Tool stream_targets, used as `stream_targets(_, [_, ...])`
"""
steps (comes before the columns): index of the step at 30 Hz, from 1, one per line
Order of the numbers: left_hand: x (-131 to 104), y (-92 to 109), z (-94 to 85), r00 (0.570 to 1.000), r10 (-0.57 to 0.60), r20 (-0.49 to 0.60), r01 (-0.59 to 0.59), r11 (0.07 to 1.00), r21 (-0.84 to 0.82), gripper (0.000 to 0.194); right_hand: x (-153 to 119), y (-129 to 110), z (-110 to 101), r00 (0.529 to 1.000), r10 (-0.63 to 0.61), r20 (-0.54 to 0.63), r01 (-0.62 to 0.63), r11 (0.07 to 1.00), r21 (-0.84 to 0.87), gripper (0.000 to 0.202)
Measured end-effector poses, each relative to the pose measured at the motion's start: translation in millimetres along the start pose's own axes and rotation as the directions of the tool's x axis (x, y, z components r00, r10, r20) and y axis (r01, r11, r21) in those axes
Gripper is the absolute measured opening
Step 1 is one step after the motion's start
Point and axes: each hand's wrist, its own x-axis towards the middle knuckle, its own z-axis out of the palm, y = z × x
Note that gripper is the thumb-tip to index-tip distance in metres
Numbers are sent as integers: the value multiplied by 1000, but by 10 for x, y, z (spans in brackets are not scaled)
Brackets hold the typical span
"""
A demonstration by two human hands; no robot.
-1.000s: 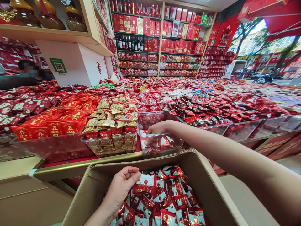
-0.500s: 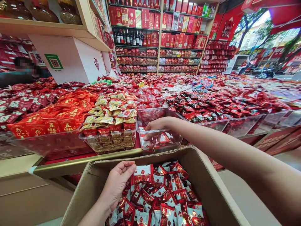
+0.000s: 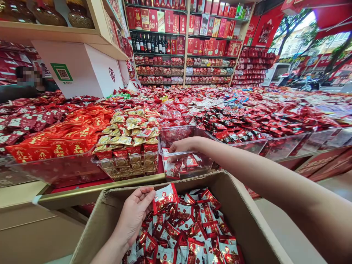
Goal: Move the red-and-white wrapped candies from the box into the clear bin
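My left hand (image 3: 137, 209) pinches a red and white candy packet (image 3: 165, 198) by its left edge, thumb against fingers. The packet is tilted, its right end raised, above a heap of matching packets (image 3: 196, 238) in an open cardboard box (image 3: 258, 220). My right hand (image 3: 183, 146) reaches over the box into a clear plastic bin (image 3: 187, 172) holding a few of the same packets. Its fingers curl downward beside a packet at the bin's left side. The bin wall and glare partly hide the fingertips, so what they grip is unclear.
Durian candies (image 3: 132, 135) are stacked in the bin to the left, with orange-red packets (image 3: 68, 139) beyond. Dark red packets (image 3: 236, 124) fill the display on the right. A gold-edged counter (image 3: 101, 189) borders the box. A person (image 3: 27, 80) is at far left.
The packet in my left hand has turned, its right end now higher, and more of its red printed part shows. My right hand has stayed almost still in the bin.
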Motion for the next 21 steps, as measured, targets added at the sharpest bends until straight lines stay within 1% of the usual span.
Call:
stream_targets(6, [26,-16,-22,1000,14,8,-14,1000,13,21,11,6,-8,994,-4,108,-8,994,109,42])
stream_targets(12, [7,-21,-30,999,17,27,-18,1000,26,20,34,14,-10,989,-8,147,-12,991,137,42])
stream_targets(15, [2,-21,-39,999,20,33,-21,999,39,20,32,6,-9,990,-25,141,6,991,136,40])
stream_targets(18, [3,-18,-34,999,19,26,-20,999,41,21,27,3,-11,997,-37,70,30,995,100,38])
stream_targets(20, [-1,-12,-20,1000,19,12,-19,999,34,22,28,6,-14,999,-26,47,21,996,92,38])
stream_targets(21, [-5,-9,-11,1000,16,5,-16,999,28,23,31,9,-14,998,-16,55,11,995,102,38])
